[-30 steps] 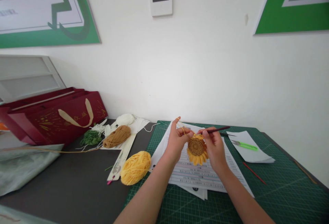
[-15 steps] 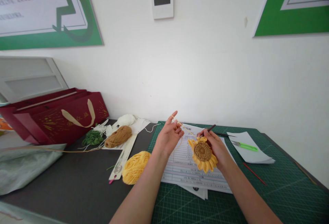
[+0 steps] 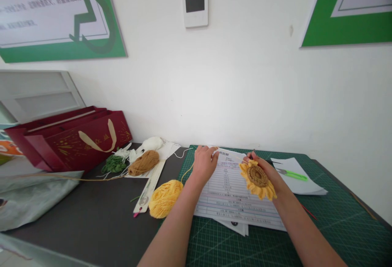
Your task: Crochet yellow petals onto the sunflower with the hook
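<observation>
Flower [image 3: 257, 177], yellow with brown centre, in the right hand [image 3: 270, 170], above the right part of the paper [image 3: 228, 185]. Right fingers grasping its far edge, together with a dark hook [image 3: 249, 155], mostly hidden. Left hand [image 3: 205, 163] over the far left part of the paper, fingers bent; cannot tell if pinching the yarn [image 3: 187, 172]. Yarn running there from the yellow ball [image 3: 165, 199], left of the paper on the surface [image 3: 116, 218].

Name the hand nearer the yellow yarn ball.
Left: the left hand is beyond and right of the yellow yarn ball; the right hand, holding the crocheted flower, is farther right.
</observation>
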Demonstrator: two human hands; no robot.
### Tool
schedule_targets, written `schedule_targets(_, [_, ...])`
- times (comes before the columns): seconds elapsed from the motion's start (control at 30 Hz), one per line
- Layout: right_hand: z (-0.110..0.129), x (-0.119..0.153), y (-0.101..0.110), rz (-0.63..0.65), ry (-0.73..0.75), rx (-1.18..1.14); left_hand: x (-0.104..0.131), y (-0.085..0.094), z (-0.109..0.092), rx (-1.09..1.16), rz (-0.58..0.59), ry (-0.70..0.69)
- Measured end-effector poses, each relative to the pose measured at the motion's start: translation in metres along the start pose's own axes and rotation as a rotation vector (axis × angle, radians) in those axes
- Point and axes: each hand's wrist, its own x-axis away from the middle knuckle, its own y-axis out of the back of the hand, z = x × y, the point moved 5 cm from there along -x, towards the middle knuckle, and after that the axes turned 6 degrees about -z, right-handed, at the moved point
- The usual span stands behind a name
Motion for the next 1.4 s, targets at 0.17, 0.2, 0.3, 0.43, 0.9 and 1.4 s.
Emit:
schedule_targets(0.17, [-0.012, -0.002, -0.008, 0.086, -0.041, 0.063, 0.011, -0.019, 0.002, 0.087, 0.093, 0.067])
schedule_targets(0.2, [-0.014, -0.001, -0.01, 0.109, -0.053, 0.075, 0.012, -0.019, -0.001, 0.112, 0.118, 0.073])
schedule_targets(0.3, [-0.013, 0.003, -0.016, 0.174, -0.078, 0.083, 0.012, -0.015, -0.011, 0.145, 0.156, 0.06])
schedule_targets(0.43, [-0.001, 0.01, -0.014, 0.204, -0.044, 0.033, 0.012, -0.012, -0.014, 0.059, 0.146, -0.001])
schedule_targets(0.9, [0.005, 0.0, 0.004, 0.028, 0.227, -0.03, 0.053, -0.072, -0.01, 0.215, 0.279, -0.092])
schedule_targets(1.4, [0.005, 0.006, -0.008, 0.048, 0.233, 0.108, 0.052, -0.062, -0.006, 0.322, 0.247, 0.148])
